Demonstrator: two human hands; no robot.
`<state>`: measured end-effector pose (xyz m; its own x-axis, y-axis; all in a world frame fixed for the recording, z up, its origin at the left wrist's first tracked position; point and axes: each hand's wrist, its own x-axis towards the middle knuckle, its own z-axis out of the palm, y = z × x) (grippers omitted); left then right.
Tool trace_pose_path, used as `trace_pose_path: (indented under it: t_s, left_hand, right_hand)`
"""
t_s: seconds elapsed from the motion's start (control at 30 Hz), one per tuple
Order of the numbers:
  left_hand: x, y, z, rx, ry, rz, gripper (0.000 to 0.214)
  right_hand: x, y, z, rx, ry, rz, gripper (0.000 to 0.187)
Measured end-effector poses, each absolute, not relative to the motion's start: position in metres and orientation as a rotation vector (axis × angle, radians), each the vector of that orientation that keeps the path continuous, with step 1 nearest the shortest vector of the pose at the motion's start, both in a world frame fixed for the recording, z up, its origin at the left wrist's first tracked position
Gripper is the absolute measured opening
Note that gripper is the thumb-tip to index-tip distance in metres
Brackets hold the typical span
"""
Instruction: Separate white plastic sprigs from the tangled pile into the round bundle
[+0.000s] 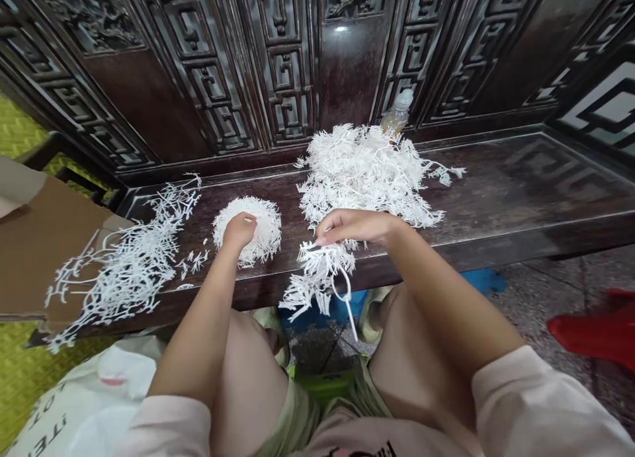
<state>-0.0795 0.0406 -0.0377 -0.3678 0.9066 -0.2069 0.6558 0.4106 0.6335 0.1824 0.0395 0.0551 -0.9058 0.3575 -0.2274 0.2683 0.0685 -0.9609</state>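
My right hand pinches a white branching plastic sprig, which hangs over the bench's front edge. A bare stem with a loop dangles from that sprig. Curled closed, my left hand rests on a round mound of short white pieces; whatever its fingers hold is hidden. Just behind my right hand lies a large heap of white sprigs. Left of the mound, thinner bare white branched stems form a tangled pile, with small loose bits beside it.
The dark wooden bench has a carved backrest. A clear bottle stands behind the large heap. Cardboard lies at the left end, above a white printed bag. A red object is on the floor at right.
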Motion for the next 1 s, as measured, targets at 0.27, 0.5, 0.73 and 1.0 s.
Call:
trace_pose_path:
  t_s: [0.27,0.5,0.73,1.0]
  left_hand:
    - [-0.06,0.036,-0.017,1.401,2.393,0.896,0.036]
    - [-0.014,0.005,0.028,1.496,1.146,0.702,0.035]
    - [0.002,-0.008,0.034,1.542,0.99,0.511,0.028]
    - [0.001,-0.006,0.025,1.434,0.934,0.547,0.017]
  right_hand:
    - [0.184,0.041,0.052,-0.46,-2.262,1.973,0.03]
    - [0.186,0.046,0.048,-0.585,-2.342,1.867,0.027]
    - [0.18,0.051,0.04,-0.662,-2.32,1.864,0.015]
    - [0.18,0.044,0.05,-0.763,-2.337,1.88,0.015]
